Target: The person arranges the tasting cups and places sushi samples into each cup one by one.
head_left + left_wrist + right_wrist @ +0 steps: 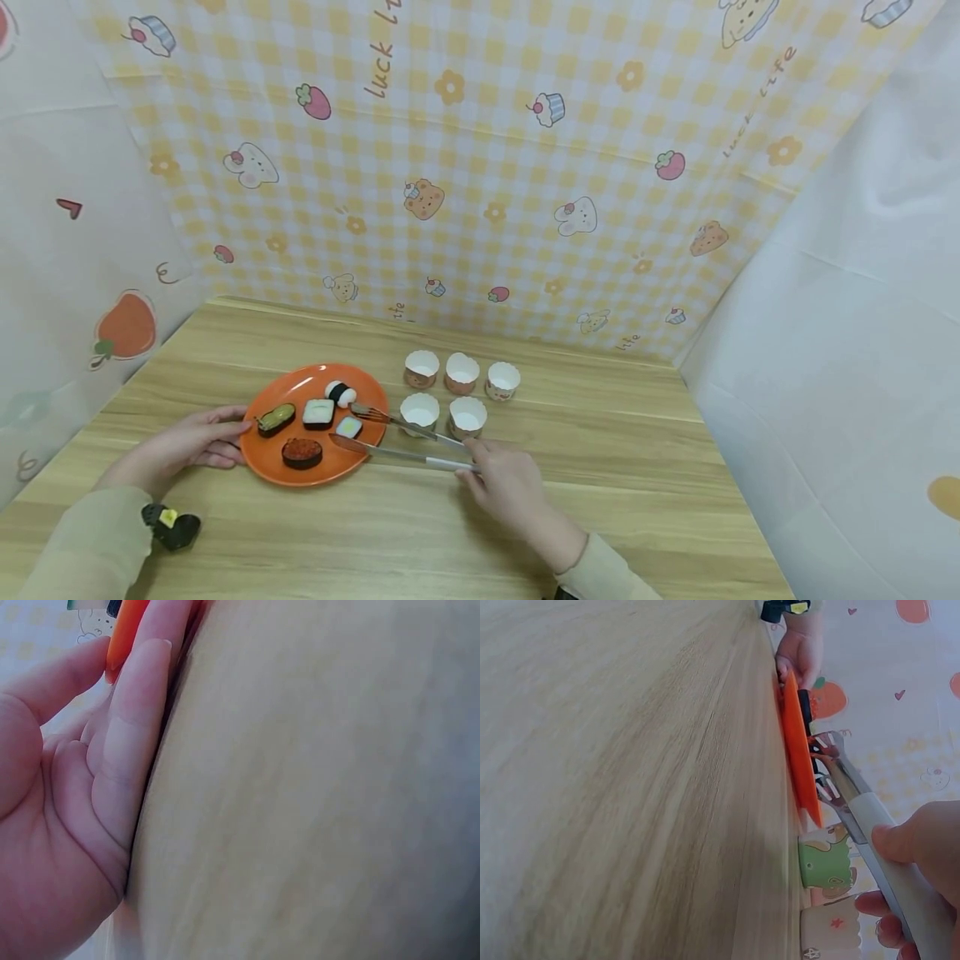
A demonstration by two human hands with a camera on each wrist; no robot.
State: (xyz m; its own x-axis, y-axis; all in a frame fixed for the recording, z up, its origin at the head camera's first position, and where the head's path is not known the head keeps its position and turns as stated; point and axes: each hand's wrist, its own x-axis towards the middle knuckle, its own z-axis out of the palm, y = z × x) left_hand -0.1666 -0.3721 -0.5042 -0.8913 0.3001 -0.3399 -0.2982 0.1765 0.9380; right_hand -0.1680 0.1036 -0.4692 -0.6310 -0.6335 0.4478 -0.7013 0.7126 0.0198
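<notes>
An orange plate [296,385] lies on the table with several toy sushi pieces on it. My left hand [197,440] holds its left rim, the thumb [71,682] at the edge and the other fingers low beside the tabletop. White-handled tongs [442,462] are gripped in my right hand [512,487]. Their spread tips reach over the plate's right side, around the small sushi roll [348,427]. Near it are a black-banded white piece [341,394] and a square white-topped piece [318,414]. A greenish piece [276,420] sits left, and an orange-topped sushi [302,452] at the front.
Several paper baking cups stand right of the plate in two rows, among them a back-left cup [422,369], a back-right cup [502,381] and a front cup [468,416] close behind the tongs. A patterned cloth [480,167] hangs behind the wooden table [600,433].
</notes>
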